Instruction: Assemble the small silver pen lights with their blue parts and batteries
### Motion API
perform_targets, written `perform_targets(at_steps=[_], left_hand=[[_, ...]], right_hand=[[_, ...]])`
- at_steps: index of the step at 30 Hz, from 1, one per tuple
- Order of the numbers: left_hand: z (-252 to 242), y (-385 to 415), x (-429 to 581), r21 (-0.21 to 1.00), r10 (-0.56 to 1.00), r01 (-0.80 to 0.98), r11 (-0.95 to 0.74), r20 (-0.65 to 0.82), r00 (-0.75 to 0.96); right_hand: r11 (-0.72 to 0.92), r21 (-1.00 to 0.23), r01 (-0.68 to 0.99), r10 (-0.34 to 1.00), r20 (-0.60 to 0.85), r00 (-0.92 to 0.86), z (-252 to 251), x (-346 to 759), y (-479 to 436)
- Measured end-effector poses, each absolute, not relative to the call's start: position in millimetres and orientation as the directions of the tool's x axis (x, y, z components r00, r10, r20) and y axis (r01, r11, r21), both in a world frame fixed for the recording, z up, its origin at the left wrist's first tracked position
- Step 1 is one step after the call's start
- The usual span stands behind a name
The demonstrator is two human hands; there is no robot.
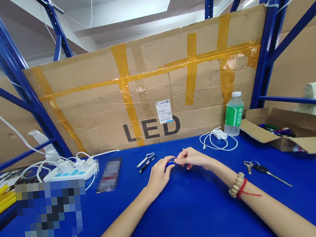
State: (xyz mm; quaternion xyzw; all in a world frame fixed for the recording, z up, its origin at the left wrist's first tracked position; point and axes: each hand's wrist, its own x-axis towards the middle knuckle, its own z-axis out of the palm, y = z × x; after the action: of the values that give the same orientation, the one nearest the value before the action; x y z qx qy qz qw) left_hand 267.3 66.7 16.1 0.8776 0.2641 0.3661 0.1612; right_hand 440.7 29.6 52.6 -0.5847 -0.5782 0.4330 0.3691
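Note:
Over the middle of the blue table, my left hand [158, 173] is closed around a small blue object [170, 162], whose exact kind I cannot make out. The fingertips of my right hand [190, 158] pinch together at the right end of the same object, and their tips partly hide it. Just left of my left hand lie a silver pen-like tool with a carabiner clip [145, 160] and a black marker-like stick [147, 164]. On my right wrist are a beaded bracelet [237, 185] and a red string.
A charger with white cable [219, 134] and a bottle [234, 115] stand at the back right. Keys [262, 168] and an open carton [283, 140] are further right. On the left are a power strip [68, 173] and a blurred flat item [110, 175]. Cardboard [105, 115] walls the back.

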Motion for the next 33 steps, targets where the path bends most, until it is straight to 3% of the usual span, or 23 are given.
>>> perform_targets(at_steps=[12, 18, 27, 33], left_hand=[[21, 63, 267, 0.506, 0.533, 0.248, -0.826, 0.562, 0.632], [21, 65, 268, 0.508, 0.517, 0.218, -0.833, 0.574, 0.635], [21, 65, 269, 0.587, 0.627, 0.293, -0.755, 0.514, 0.586], [21, 66, 269, 0.594, 0.626, 0.286, -0.752, 0.507, 0.593]], right_hand=[[-0.024, -0.926, 0.377, 0.988, -0.080, -0.134, 55, 447, 28], [-0.008, -0.925, 0.379, 0.994, -0.047, -0.094, 53, 445, 30], [0.212, -0.906, 0.366, 0.977, 0.193, -0.088, 49, 443, 37], [0.412, -0.793, 0.449, 0.907, 0.403, -0.121, 48, 446, 39]])
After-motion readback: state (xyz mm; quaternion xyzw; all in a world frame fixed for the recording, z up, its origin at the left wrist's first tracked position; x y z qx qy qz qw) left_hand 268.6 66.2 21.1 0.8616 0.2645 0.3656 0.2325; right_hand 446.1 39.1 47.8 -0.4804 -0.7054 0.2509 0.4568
